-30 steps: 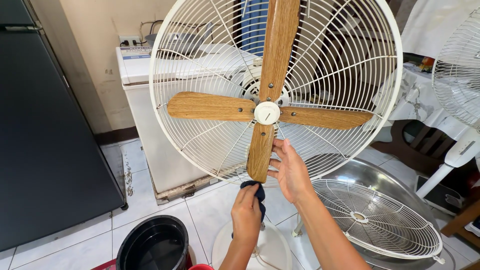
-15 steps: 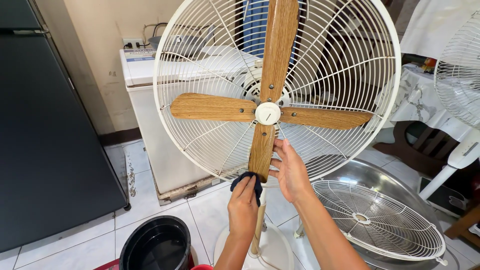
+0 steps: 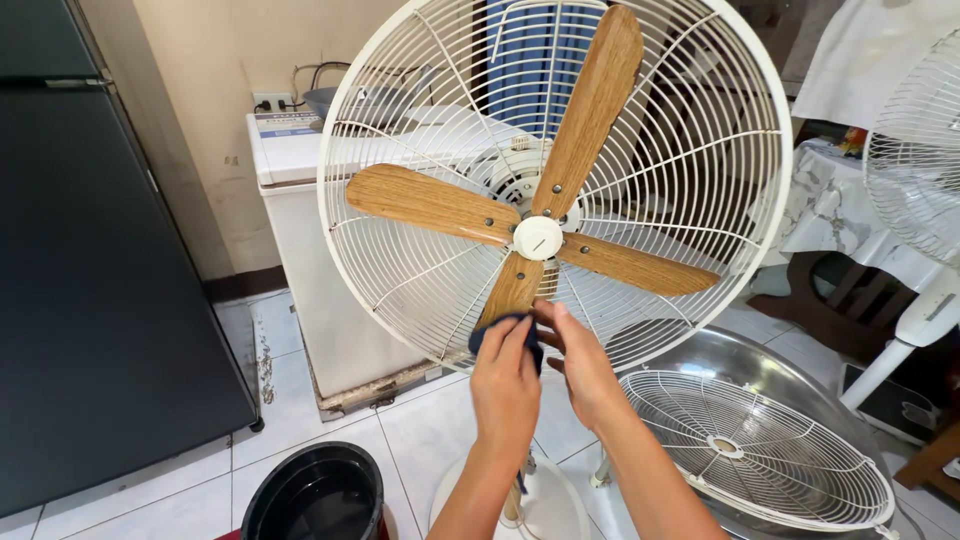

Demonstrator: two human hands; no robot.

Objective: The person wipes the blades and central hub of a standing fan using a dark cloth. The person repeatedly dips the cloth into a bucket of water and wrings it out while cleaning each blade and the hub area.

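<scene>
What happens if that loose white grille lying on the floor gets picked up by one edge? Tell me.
The loose white grille is thin wire with open gaps, so it is probably light for its width. Lifted by one edge, it may flex a little. It rests in a shiny metal basin, so it could slide or scrape.
</scene>
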